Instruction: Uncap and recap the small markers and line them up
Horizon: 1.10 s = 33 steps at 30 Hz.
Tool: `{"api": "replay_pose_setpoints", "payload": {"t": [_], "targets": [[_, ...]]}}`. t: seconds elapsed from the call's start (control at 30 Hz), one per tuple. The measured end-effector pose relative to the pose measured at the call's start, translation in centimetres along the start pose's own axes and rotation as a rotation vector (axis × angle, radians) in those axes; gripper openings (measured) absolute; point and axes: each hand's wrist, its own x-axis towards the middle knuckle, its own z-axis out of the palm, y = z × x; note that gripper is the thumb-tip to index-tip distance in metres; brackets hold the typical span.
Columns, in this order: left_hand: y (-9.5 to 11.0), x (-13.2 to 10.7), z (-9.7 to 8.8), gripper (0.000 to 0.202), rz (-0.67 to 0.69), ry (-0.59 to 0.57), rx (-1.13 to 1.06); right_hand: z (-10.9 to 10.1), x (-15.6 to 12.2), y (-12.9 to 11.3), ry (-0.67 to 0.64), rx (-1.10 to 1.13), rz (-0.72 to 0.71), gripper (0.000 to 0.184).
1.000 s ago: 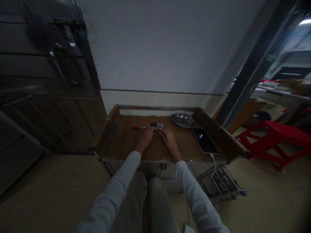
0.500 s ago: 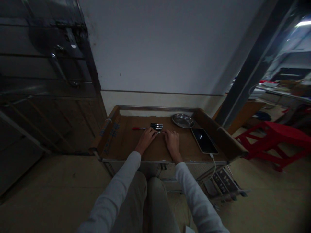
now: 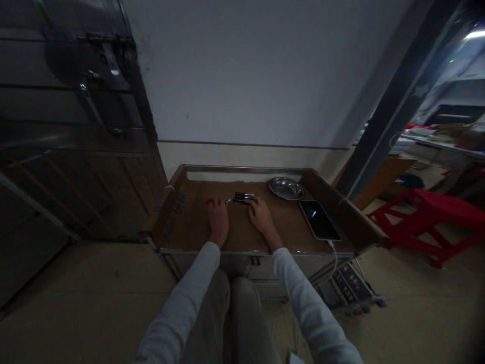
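Observation:
My left hand (image 3: 219, 220) lies over a red pen (image 3: 209, 201) on the brown board, fingers together on its middle. The pen's red end shows to the left of the fingers and its silvery tip to the right. My right hand (image 3: 260, 215) is at the right end of a small row of black pens (image 3: 240, 197), fingers bent on the nearest one. These pens lie side by side, pointing left to right. My fingers hide part of both the red pen and the nearest black pen.
A shiny metal dish (image 3: 286, 188) stands at the board's back right. In front of it lies a tablet (image 3: 319, 220) with a white cable (image 3: 334, 255) running off the edge. Raised wooden sides (image 3: 348, 220) bound the cart top. A red stool (image 3: 435, 222) stands to the right.
My hands have moved apart. The left went left onto the red pen. The right moved slightly left to the black pens, and the slim pen held between both hands has left that spot.

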Motion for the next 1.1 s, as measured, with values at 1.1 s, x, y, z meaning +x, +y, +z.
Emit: {"api": "replay_pose_setpoints", "payload": {"t": [1.1], "targets": [[1.3, 1.7, 3.2, 0.012, 0.332, -0.314, -0.318, 0.3, 0.7, 0.5, -0.086, -0.09, -0.003, 0.016]]}}
